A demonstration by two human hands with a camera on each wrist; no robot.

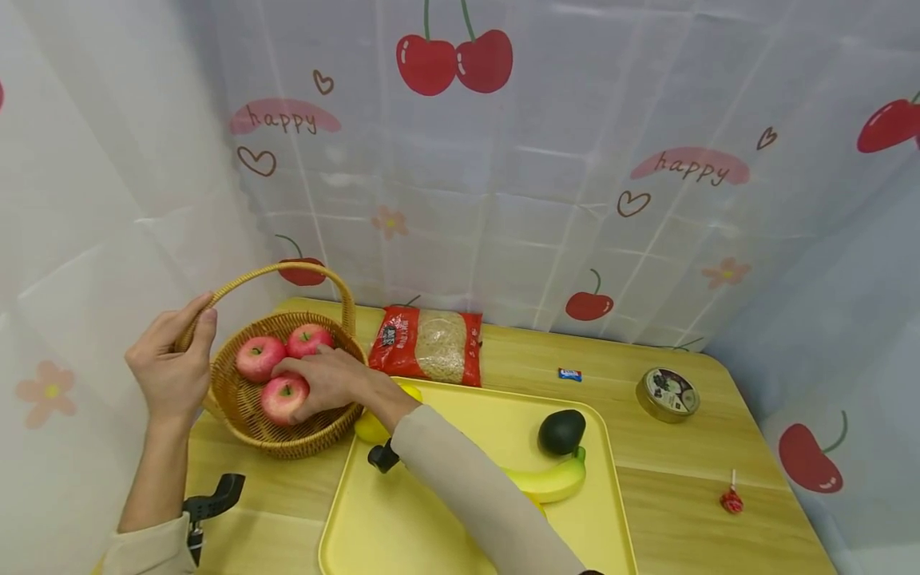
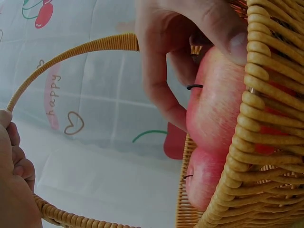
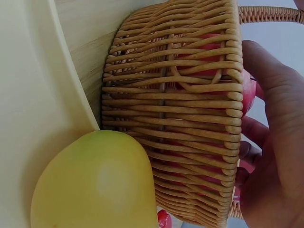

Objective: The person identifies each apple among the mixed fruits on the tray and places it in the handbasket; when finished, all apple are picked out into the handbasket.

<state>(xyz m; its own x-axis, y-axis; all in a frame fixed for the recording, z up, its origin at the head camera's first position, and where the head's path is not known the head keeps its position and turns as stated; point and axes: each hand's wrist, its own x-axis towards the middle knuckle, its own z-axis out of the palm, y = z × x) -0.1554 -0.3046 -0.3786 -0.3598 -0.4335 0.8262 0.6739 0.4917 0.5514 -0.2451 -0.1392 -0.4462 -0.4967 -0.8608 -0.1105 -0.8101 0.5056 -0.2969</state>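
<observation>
A wicker basket (image 1: 287,447) with a tall arched handle (image 1: 302,270) stands at the left and contains three red apples. My left hand (image 1: 175,359) grips the handle on its left side. Reaching in over the basket's right rim, my right hand (image 1: 327,382) holds the front apple (image 1: 283,399) between thumb and fingers. Behind that one lie the left apple (image 1: 259,359) and the back apple (image 1: 307,339), close to the right fingers. In the left wrist view, the thumb and bent fingers (image 2: 164,90) are around an apple (image 2: 218,104) just above the rim.
Right of the basket is a yellow tray (image 1: 402,511) with a smooth yellow fruit (image 3: 99,185), a banana (image 1: 557,481) and an avocado (image 1: 562,432). A red bag of oats (image 1: 431,345) lies behind it. Farther right are a small blue packet (image 1: 570,374), a round tin (image 1: 668,394) and a lollipop (image 1: 731,501).
</observation>
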